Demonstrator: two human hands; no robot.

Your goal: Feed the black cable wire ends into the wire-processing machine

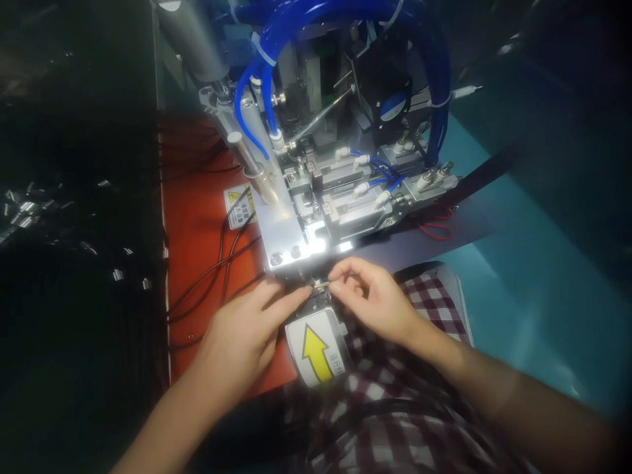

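Observation:
At the front edge of a metal machine (286,230), both hands meet around a small shiny part (320,286). My right hand (372,296) pinches the part's right end between thumb and forefinger, the other fingers curled. My left hand (247,322) lies with its fingers apart, one fingertip touching the left side of the part and the others reaching under the machine's plate edge. Just below the part is a rounded cover with a white label and yellow arrow (315,345). The part's exact shape is too small to tell.
Blue air tubes (296,20) arch over the machine's cylinders. Black cables (222,263) cross the orange-red base (190,197) on the left, near a warning label (239,207). Red wires (437,229) lie at the right. Checkered cloth (390,421) covers the lap.

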